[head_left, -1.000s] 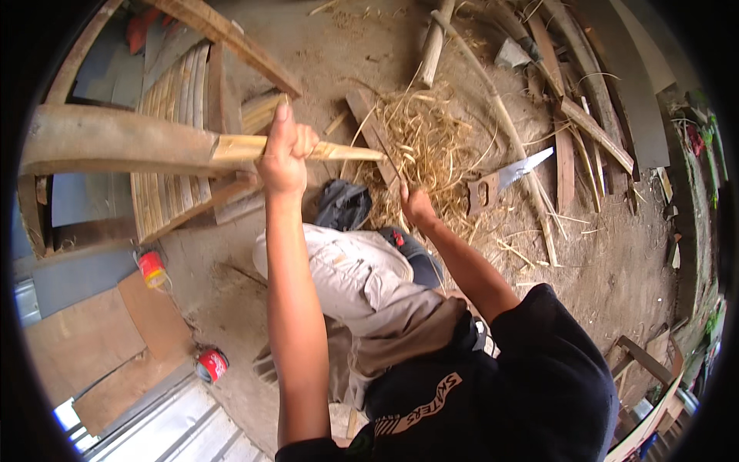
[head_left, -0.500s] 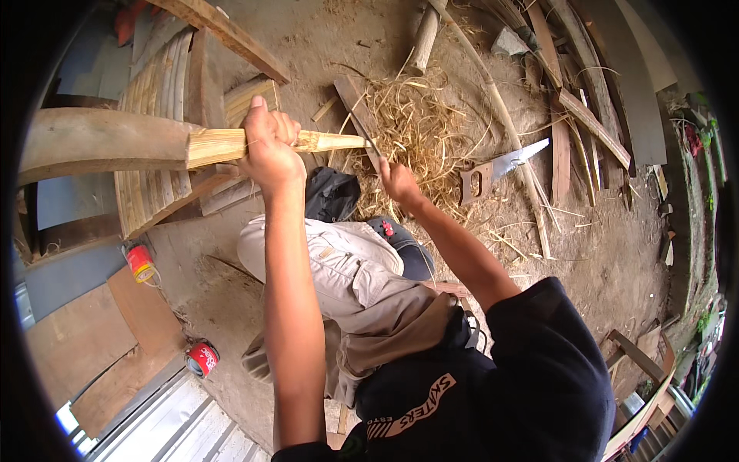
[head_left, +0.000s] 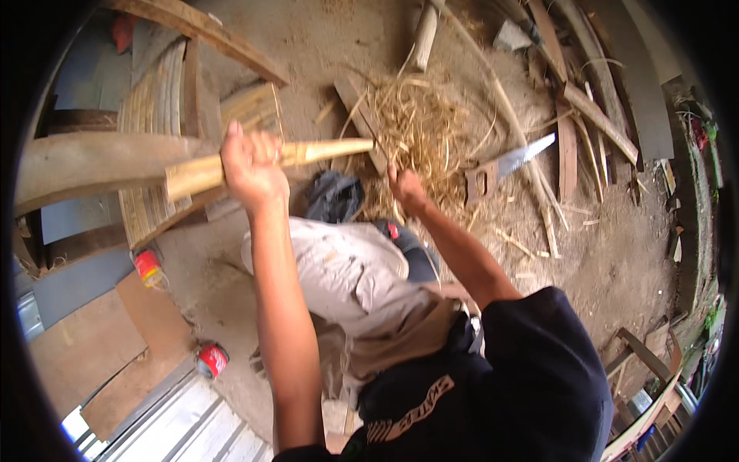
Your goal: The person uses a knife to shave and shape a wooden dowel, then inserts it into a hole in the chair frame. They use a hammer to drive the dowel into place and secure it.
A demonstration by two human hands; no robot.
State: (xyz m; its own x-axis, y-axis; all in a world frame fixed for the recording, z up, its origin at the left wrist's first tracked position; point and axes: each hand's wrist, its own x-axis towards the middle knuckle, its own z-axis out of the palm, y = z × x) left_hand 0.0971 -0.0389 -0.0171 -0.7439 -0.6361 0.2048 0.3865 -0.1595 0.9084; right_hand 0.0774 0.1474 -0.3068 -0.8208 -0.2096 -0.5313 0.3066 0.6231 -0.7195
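My left hand (head_left: pixel 254 169) is wrapped round a pale, tapering bamboo piece (head_left: pixel 327 149), its thumb on top. The thick end sticks out to the left, overlapping a curved wooden beam (head_left: pixel 92 165); whether they touch, I cannot tell. Toward the right it narrows to a thin tip. At that tip, a thin dark blade of a knife (head_left: pixel 376 137) lies crosswise. My right hand (head_left: pixel 406 189) is closed on the knife's lower end, the handle hidden in the fingers. A heap of curly shavings (head_left: pixel 423 115) lies on the ground beyond both hands.
A handsaw (head_left: pixel 500 169) lies right of the shavings, beside a long pole (head_left: pixel 508 108). Planks (head_left: pixel 568 154) are piled at the far right. A slatted bamboo panel (head_left: pixel 146 115) stands left, with a red-yellow can (head_left: pixel 148 268) and a red can (head_left: pixel 211 359) nearer. A black bag (head_left: pixel 335 196) lies ahead.
My left hand has moved a little left with the bamboo. Its thick end has dropped lower in view, out of line with the beam. The knife stays by the tip.
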